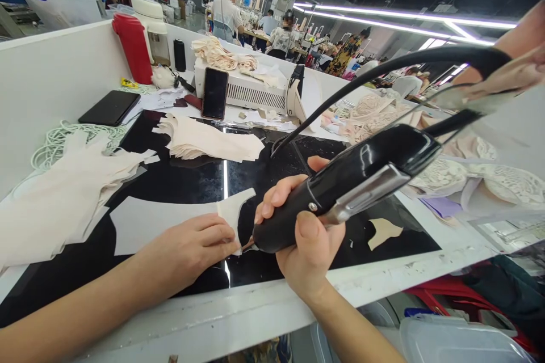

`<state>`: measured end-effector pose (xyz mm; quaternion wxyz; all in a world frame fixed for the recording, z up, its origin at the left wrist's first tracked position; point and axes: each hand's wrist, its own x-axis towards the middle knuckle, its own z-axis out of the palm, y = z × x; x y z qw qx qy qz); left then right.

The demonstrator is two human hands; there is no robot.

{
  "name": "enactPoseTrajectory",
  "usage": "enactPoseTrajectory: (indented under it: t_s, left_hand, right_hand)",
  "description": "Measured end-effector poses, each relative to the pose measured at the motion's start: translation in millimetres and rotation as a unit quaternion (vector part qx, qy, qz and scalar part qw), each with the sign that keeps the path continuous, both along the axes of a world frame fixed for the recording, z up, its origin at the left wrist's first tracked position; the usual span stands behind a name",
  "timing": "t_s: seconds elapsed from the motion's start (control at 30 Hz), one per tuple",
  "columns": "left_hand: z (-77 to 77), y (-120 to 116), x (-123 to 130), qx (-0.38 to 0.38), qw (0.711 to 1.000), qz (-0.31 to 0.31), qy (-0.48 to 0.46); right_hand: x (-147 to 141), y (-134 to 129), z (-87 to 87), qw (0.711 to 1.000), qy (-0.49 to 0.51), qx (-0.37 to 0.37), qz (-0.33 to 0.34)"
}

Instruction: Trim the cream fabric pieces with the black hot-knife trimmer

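Observation:
My right hand (310, 244) is closed around a black corded hot knife (361, 164) with a silver lever along its side. The thumb lies below the lever, and the thin coppery tip points down to the left. That tip is at the lower edge of a small cream fabric piece (232, 210). My left hand (191, 247) has its fingertips together on this piece, holding it by its lower end. A longer white fabric piece (157, 221) lies flat to the left, partly under my left hand; whether the two are joined I cannot tell.
On the glossy black work surface (187, 181) lie a cream fabric stack (213, 142) and a small cut piece (383, 232). A larger stack (63, 198) is at left. A phone (215, 93) leans on a white vented box (255, 96). The black cord (383, 65) arches above lace pieces (506, 187).

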<state>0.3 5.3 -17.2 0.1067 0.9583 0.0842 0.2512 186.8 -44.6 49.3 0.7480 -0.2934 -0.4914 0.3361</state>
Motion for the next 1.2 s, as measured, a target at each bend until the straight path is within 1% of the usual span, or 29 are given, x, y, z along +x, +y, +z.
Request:
enactPoseTrajectory:
  t_s: [0.2, 0.4, 0.6, 0.77, 0.93, 1.1, 1.2]
  left_hand:
    - [-2.4, 1.9, -0.5, -0.024, 1.000, 0.001, 0.006]
    - [-0.4, 1.1, -0.3, -0.024, 1.000, 0.005, 0.008]
    - [1.3, 0.7, 0.1, -0.035, 0.999, 0.002, 0.010]
    - [2.8, 0.7, -0.7, -0.052, 0.998, 0.025, 0.004]
    - [3.7, 1.2, -3.8, -0.051, 0.998, 0.044, 0.008]
    - [1.7, 1.9, -5.6, -0.048, 0.998, 0.029, 0.007]
    - [-0.2, 1.7, -7.3, -0.040, 0.999, 0.009, 0.014]
  right_hand:
    - [-0.9, 0.6, 3.4, 1.000, 0.029, 0.005, 0.002]
    - [-2.3, 1.3, -2.0, 0.998, 0.037, 0.021, 0.039]
    - [-2.4, 0.2, -2.3, 0.999, 0.024, 0.022, 0.036]
    - [-3.0, -2.0, -2.0, 0.999, 0.016, 0.007, 0.029]
    - [-3.5, -1.3, -2.7, 0.999, 0.020, 0.011, 0.031]
    - [-4.8, -5.5, -2.8, 0.999, 0.022, 0.019, 0.033]
    - [-5.5, -9.8, -4.2, 0.998, 0.029, 0.016, 0.048]
